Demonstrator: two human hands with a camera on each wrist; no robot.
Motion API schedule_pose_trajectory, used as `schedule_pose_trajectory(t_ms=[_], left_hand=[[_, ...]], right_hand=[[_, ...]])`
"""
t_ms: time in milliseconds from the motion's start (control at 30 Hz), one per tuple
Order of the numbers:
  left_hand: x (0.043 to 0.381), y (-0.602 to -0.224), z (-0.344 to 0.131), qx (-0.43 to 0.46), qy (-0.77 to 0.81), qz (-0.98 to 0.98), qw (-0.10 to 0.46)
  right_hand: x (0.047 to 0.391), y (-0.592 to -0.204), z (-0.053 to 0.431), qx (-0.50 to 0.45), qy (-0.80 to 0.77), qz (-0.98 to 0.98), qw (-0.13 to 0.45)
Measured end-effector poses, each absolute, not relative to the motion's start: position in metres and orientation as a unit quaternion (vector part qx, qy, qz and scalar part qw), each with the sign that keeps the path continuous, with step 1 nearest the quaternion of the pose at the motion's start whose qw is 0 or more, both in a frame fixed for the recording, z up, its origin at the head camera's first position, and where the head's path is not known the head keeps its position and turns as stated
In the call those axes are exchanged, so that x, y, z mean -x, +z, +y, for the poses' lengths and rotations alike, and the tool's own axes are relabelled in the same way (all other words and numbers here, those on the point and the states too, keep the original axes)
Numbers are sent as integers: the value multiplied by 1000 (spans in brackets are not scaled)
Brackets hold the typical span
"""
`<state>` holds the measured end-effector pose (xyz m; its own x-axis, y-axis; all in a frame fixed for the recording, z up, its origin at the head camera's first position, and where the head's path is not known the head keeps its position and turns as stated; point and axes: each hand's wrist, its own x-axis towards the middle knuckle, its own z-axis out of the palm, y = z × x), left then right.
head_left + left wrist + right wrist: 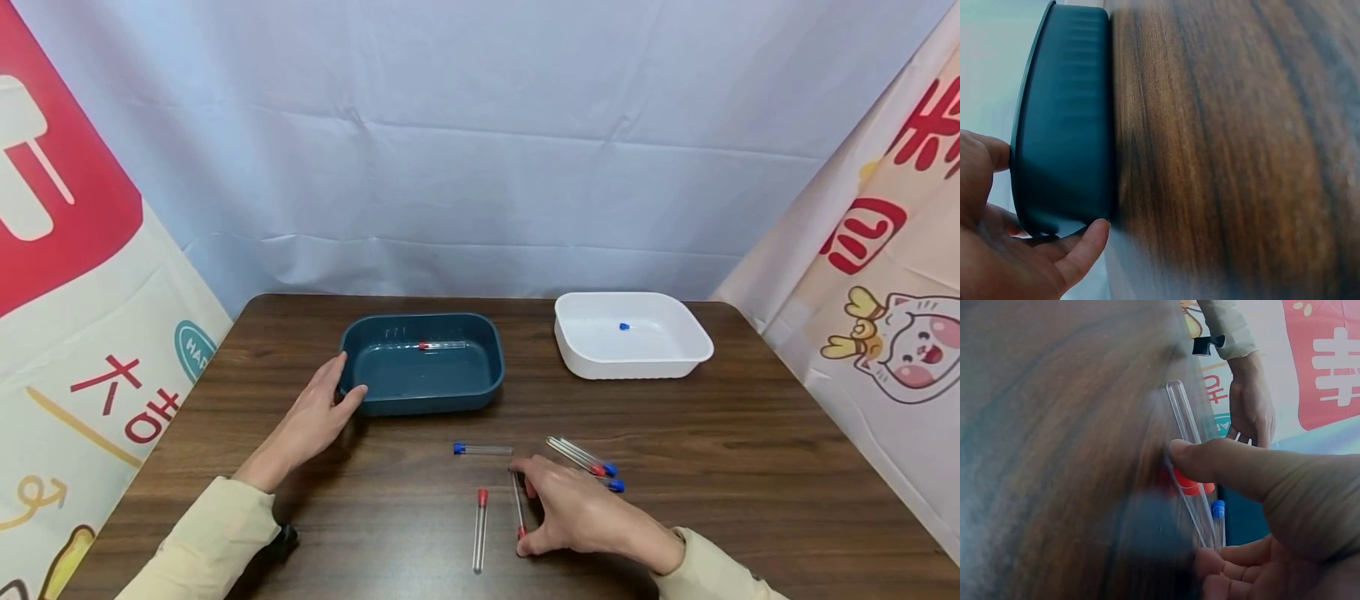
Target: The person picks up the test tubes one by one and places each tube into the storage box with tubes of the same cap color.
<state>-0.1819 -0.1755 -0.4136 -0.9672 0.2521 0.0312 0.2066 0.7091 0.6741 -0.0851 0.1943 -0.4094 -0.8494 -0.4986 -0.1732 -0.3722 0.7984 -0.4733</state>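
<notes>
The red-capped tube in the right hand is in front of the teal tray, just past its right end; the grip pinches it lengthwise, thumb at the cap, fingers at the far end; it looks light, stiff and smooth, apt to roll or slip, perhaps brittle, though glass or plastic cannot be told; the sides just below the cap seem the surest hold; the left hand has thumb and fingers apart, touching the teal tray's left side and near corner; in front of the teal tray lies a blue-capped tube, and to its front right a cluster of tubes, both near enough to be nudged; bare table right of the teal tray gives room; its raised rim is a hard edge a tube could knock.
</notes>
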Motion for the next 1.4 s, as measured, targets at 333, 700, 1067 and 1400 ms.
schedule_pose_trajectory(t_ms=[333,700,1067,1400], left_hand=[[181,-412,-175,-121,361,924,37],[180,-413,-175,-124,358,925,28],[181,-411,-175,-132,356,925,16],[183,-411,-177,-130,353,926,25]], right_hand=[[82,-402,201,238,-293,915,145],[89,-382,209,263,-303,910,106],[103,-367,212,265,-305,909,102],[123,-350,210,278,-304,905,103]])
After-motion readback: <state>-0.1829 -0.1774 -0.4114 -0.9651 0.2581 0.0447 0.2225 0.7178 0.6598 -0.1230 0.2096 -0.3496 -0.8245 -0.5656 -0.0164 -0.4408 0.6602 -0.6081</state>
